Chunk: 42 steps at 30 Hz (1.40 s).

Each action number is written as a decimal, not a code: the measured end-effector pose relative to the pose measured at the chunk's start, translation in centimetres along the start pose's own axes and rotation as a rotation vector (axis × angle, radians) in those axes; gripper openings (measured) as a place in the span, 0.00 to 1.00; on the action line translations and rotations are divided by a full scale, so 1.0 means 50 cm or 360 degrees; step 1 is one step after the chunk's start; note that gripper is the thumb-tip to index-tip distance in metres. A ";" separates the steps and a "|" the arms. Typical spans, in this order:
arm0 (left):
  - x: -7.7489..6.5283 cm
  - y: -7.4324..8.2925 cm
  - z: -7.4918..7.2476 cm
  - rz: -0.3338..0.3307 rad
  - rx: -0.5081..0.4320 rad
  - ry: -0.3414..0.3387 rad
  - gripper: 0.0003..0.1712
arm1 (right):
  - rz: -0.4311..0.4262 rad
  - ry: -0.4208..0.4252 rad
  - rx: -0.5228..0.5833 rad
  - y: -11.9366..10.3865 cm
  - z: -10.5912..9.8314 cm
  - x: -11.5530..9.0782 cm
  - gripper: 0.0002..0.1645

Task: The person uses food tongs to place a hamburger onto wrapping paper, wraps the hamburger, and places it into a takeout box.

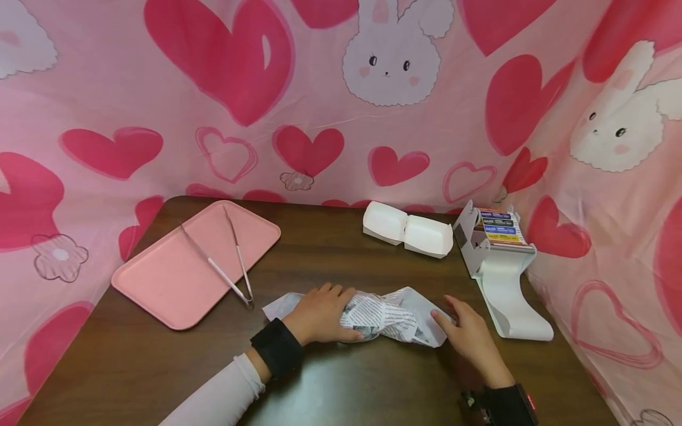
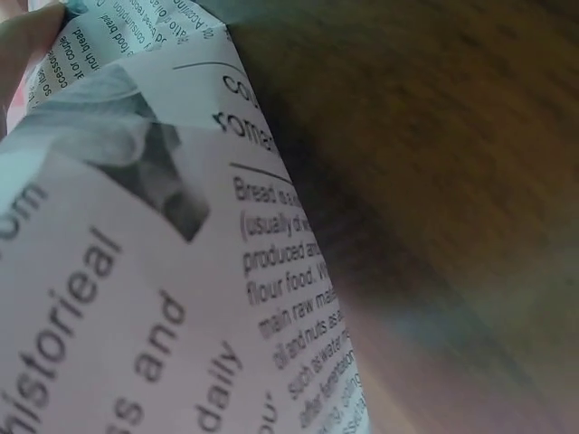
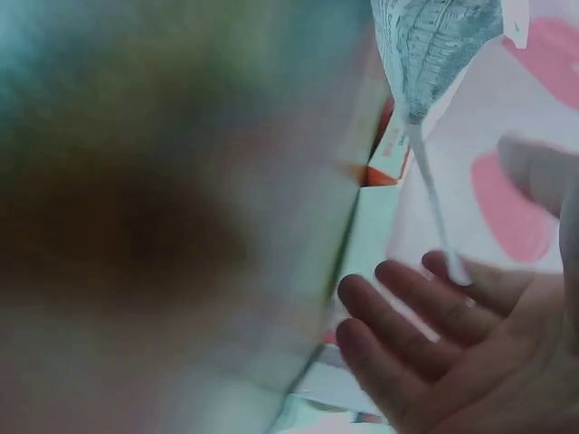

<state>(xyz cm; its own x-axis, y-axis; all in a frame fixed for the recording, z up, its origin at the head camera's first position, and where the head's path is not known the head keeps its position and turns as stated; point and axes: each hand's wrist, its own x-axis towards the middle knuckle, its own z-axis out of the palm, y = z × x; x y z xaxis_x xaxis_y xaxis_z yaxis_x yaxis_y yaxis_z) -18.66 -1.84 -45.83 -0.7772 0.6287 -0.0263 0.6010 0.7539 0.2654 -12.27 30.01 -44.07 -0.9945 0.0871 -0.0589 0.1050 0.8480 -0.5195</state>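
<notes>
A bundle wrapped in printed newspaper-style paper [image 1: 379, 313] lies across the near middle of the table, twisted narrow at its centre, with flared ends. My left hand [image 1: 322, 313] holds its left part, thumb on the near side and fingers over the far side. Printed text on the paper [image 2: 136, 244] fills much of the left wrist view. At the flared right end is my right hand [image 1: 471, 337], fingers spread and loosely bent, thumb apart. The right wrist view shows this hand [image 3: 461, 353] with nothing gripped and the paper's tip [image 3: 443, 63] beyond the fingers.
A pink tray [image 1: 176, 278] sits at the left with metal tongs [image 1: 226, 273] lying across it, their bend past its edge. At the back stands an opened white paper box [image 1: 426, 235]. A dispenser [image 1: 492, 236] at the right trails a white strip [image 1: 508, 302].
</notes>
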 end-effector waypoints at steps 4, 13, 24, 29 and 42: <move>0.000 -0.002 0.000 0.0002 -0.0002 0.0007 0.55 | 0.0165 0.0020 0.0070 0.020 0.003 -0.013 0.37; -0.001 0.000 0.000 -0.0009 -0.0029 0.0001 0.55 | 0.0333 0.0039 0.0163 0.025 0.015 -0.025 0.34; -0.002 0.004 -0.004 -0.0008 -0.0052 0.0014 0.55 | 0.0493 0.0155 0.0428 0.007 0.029 -0.029 0.24; -0.003 0.003 -0.003 -0.0012 -0.0059 0.0007 0.55 | 0.0544 0.0223 0.0561 0.002 0.046 -0.035 0.22; -0.006 0.000 -0.005 -0.0022 -0.0047 -0.0015 0.56 | 0.0570 0.0556 0.0682 -0.040 0.077 -0.035 0.20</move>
<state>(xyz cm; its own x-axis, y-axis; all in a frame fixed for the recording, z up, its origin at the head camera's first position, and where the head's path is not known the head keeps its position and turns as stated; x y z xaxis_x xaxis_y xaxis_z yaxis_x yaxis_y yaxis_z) -18.48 -2.09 -45.58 -0.7835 0.6201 -0.0395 0.5841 0.7568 0.2936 -10.72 26.16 -46.20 -0.8331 0.5511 -0.0483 0.3504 0.4581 -0.8169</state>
